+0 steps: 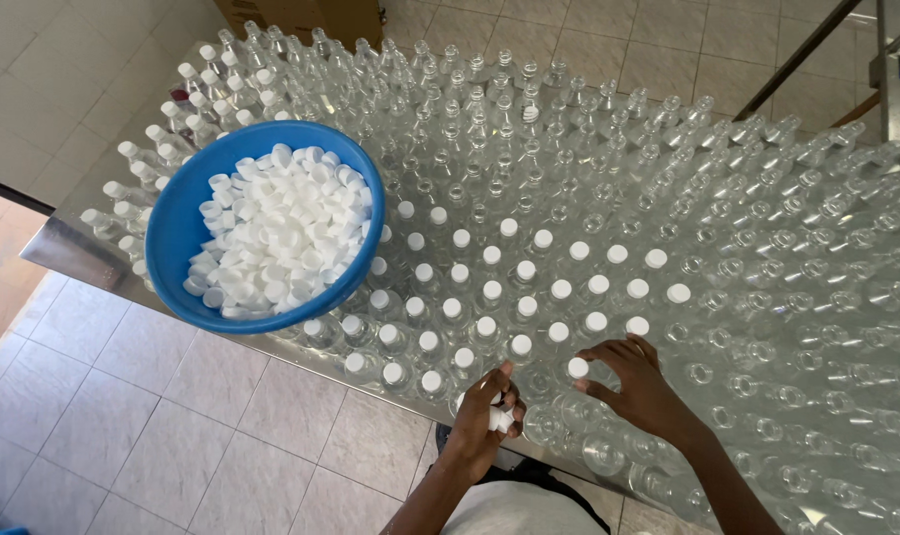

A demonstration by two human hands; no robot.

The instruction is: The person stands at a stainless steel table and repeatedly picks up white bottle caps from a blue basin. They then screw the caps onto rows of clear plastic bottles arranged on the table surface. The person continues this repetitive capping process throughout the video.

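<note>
My left hand [484,424] is closed around a handful of white caps [497,417] at the near edge of the table. My right hand [636,381] reaches over the near bottles, its fingertips pinching a white cap [578,368] on the neck of a clear bottle. Capped clear bottles [489,291] stand in rows just beyond my hands. A blue bowl [177,223] heaped with white caps [276,233] rests on top of bottles at the left.
Several uncapped clear bottles [767,228] fill the steel table [58,248] to the right and far side. Tiled floor [172,436] lies below the near edge. A metal frame [801,54] stands at the upper right, a cardboard box [316,15] at the top.
</note>
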